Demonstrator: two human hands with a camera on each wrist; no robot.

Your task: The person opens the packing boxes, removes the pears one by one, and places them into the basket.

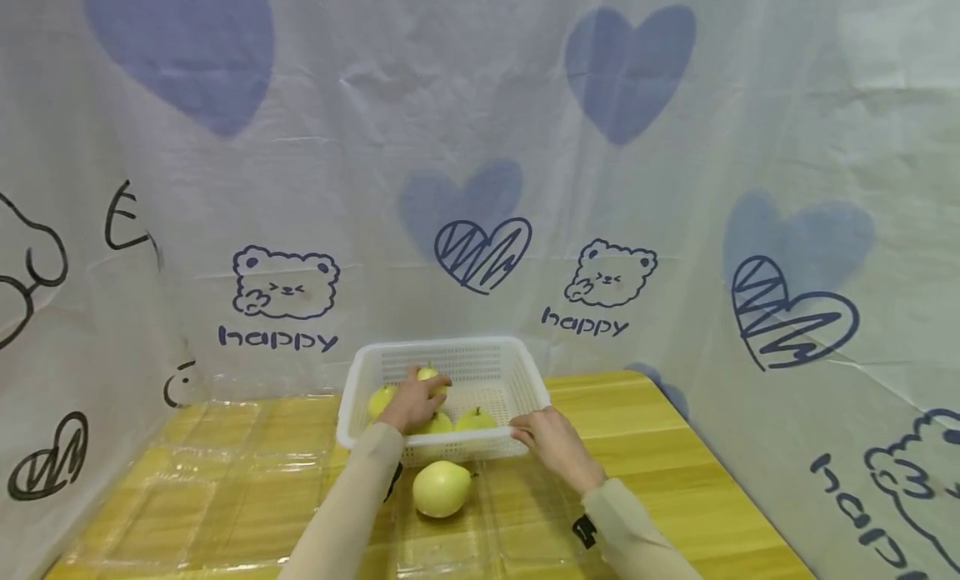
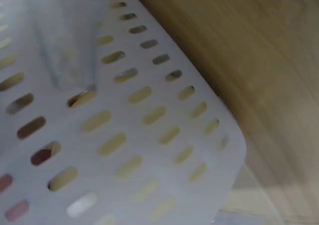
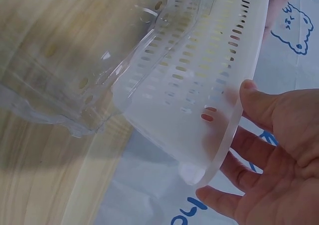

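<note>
A white perforated plastic basket (image 1: 536, 388) holds several yellow-green pears (image 1: 476, 419). My left hand (image 1: 415, 403) reaches down into it, with thumb and fingers around a pear (image 1: 427, 372) towards the back. In the left wrist view only the basket wall (image 2: 134, 135) shows, hiding the fingers. My right hand (image 1: 553, 442) grips the basket's near right corner. Its thumb presses the outside of the rim and its fingers curl in behind, as the right wrist view shows. One larger pear (image 1: 441, 489) lies in front of the basket, its stem pointing right.
Clear plastic trays with compartments (image 1: 161, 497) spread across the left and front of the wood-grain table (image 1: 637, 430). One clear tray edge (image 3: 144, 41) overlaps the basket in the right wrist view. A white printed sheet (image 1: 375, 230) hangs behind and on both sides.
</note>
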